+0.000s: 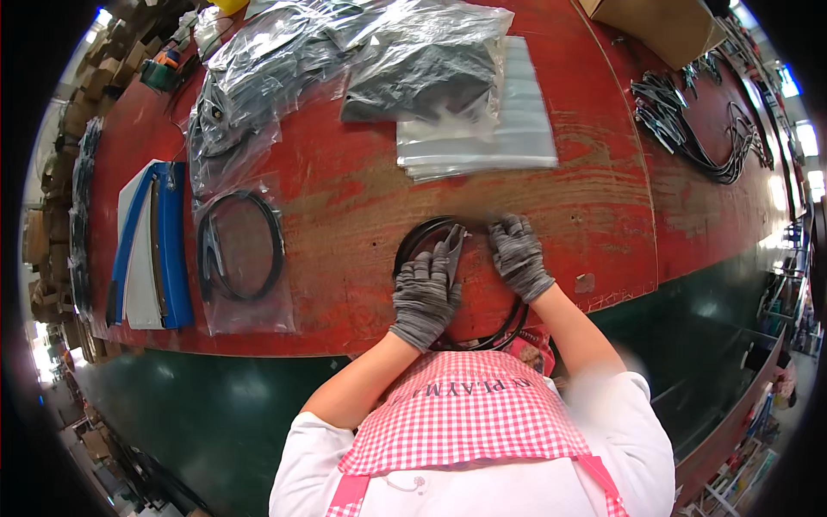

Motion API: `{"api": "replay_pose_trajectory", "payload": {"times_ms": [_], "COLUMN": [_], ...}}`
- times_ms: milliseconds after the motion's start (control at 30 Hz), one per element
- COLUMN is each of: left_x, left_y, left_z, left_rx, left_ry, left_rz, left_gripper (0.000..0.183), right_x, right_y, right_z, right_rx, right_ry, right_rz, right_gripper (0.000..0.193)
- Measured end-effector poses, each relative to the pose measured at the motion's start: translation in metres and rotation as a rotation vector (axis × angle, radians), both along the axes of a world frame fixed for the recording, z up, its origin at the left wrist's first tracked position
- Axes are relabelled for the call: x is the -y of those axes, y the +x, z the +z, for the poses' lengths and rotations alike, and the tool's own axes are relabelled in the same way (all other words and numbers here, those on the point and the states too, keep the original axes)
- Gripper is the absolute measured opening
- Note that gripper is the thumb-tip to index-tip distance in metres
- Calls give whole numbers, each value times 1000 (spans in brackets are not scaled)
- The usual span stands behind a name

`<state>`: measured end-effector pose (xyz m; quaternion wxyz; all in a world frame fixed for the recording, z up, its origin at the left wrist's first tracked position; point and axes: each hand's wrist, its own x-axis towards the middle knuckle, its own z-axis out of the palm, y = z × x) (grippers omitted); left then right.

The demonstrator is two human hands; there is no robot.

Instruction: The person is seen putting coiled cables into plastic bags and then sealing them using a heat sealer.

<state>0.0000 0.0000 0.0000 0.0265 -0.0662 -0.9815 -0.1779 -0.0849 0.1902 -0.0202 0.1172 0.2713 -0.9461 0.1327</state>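
A coil of black cable (407, 244) lies on the red table in front of me. My left hand (422, 297), in a grey striped glove, is closed on the coil's near-left side. Beside its fingertips a grey clamp-like end piece (456, 246) stands up at a tilt. My right hand (519, 256), in a matching glove, has its fingers bent around the cable on the coil's right side; its fingertips are slightly blurred. Below my wrists, more cable loops over the table's near edge, by the pink checked apron (474, 405).
To the left lies a bagged cable coil (277, 250) beside a blue and white device with a long arm (177, 250). Flat clear bags (525, 129) and filled bags (422, 69) cover the far side. Several loose cables (719, 168) and a cardboard box (659, 30) sit at far right.
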Motion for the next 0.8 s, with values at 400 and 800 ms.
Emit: {"api": "replay_pose_trajectory", "payload": {"times_ms": [400,800], "left_x": [20,-2], "left_y": [-58,-70], "left_z": [-4,11], "left_rx": [-70,-29], "left_ry": [86,245], "left_rz": [-85,-171], "left_gripper": [78,62], "right_x": [26,26], "right_y": [-138,-197], "right_z": [32,14], "right_rx": [278,466], "right_ry": [-307,-329], "right_rz": [-189,-88], "right_gripper": [19,19]}}
